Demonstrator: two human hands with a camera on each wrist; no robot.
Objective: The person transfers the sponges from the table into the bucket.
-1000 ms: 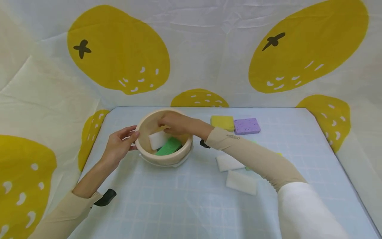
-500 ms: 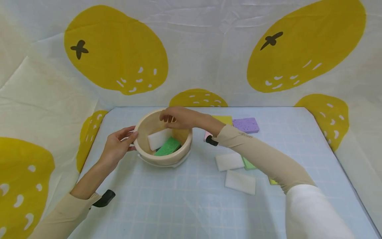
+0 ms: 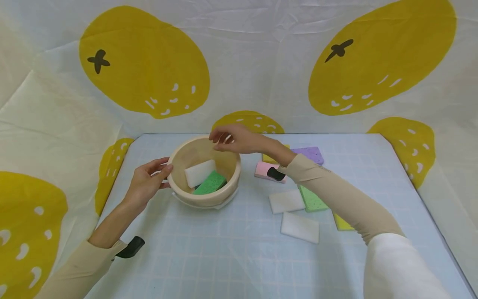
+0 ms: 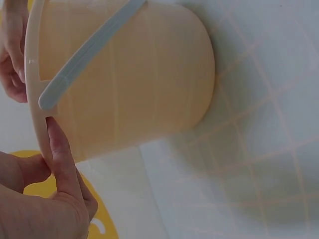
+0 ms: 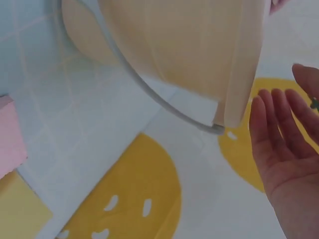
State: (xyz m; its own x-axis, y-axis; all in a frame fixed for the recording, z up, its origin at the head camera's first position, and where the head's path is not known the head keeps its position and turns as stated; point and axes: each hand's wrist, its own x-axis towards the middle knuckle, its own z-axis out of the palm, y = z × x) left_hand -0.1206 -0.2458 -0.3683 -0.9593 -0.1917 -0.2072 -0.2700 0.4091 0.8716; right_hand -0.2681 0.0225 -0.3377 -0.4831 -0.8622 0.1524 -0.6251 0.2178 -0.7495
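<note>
In the head view a cream bucket (image 3: 194, 200) stands left of centre. My left hand (image 3: 147, 182) grips its left rim; in the left wrist view the thumb and fingers (image 4: 62, 154) pinch that rim just below the grey handle (image 4: 94, 50). Inside the bucket lie a white sponge (image 3: 199, 172) and a green sponge (image 3: 210, 183), with something dark partly hidden under them. Over the bucket's far right rim hovers my right hand (image 3: 237, 139), fingers loosely bent and holding nothing. The right wrist view shows that palm (image 5: 289, 169) bare, beside the rim.
Right of the bucket lie a yellow sponge (image 3: 267, 159), a purple sponge (image 3: 311, 154) and a pink sponge (image 3: 263, 169). Nearer are two white pads (image 3: 286, 202), a light green sponge (image 3: 313, 201) and another yellow one, partly under the right forearm. Patterned sheets wall the table.
My right hand has risen out of the bucket and moved right, to above the rim. The left hand keeps its grip. The sponges in the bucket look unmoved.
</note>
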